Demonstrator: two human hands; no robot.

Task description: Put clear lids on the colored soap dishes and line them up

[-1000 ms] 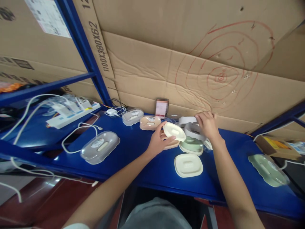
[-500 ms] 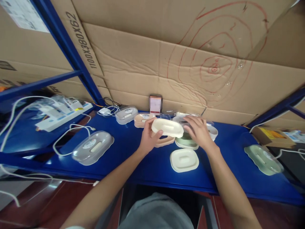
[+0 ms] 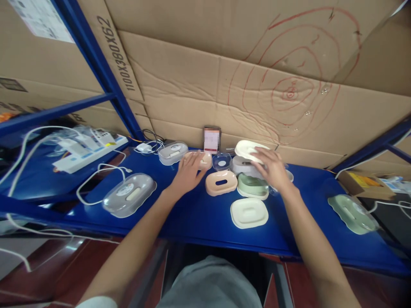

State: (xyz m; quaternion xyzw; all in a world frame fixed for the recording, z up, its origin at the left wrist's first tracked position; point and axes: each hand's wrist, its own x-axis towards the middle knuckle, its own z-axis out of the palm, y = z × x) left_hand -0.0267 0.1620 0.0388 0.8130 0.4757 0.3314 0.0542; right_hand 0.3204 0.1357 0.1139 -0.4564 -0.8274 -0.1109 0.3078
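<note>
The left hand [image 3: 189, 172] is now lying flat with its fingers spread, and it is holding nothing. A second ago it was lifting the cream soap-dish lid [image 3: 248, 149]. That lid has gone over to the right hand [image 3: 271, 167]. The right hand's fingers are bent loosely over the lid, which is sitting tilted at the back of the blue shelf [image 3: 192, 214], on top of a white soap dish [image 3: 241, 164]. I cannot tell if the fingers are gripping it or only resting on it.

The left fingertips are reaching the peach soap box with a clear lid [image 3: 204, 160] near the cardboard wall [image 3: 205, 94]. The peach tray with a slot [image 3: 221, 182], which was hidden under the lifted lid before, is now showing, just beside the left hand.

A green soap dish [image 3: 252, 185] is sitting just under the right hand, and a cream tray [image 3: 249, 212] is lying nearer the person. A grey lidded soap box [image 3: 129, 194] is lying well to the left.

So the lid has changed hands, and the left hand is free.
</note>
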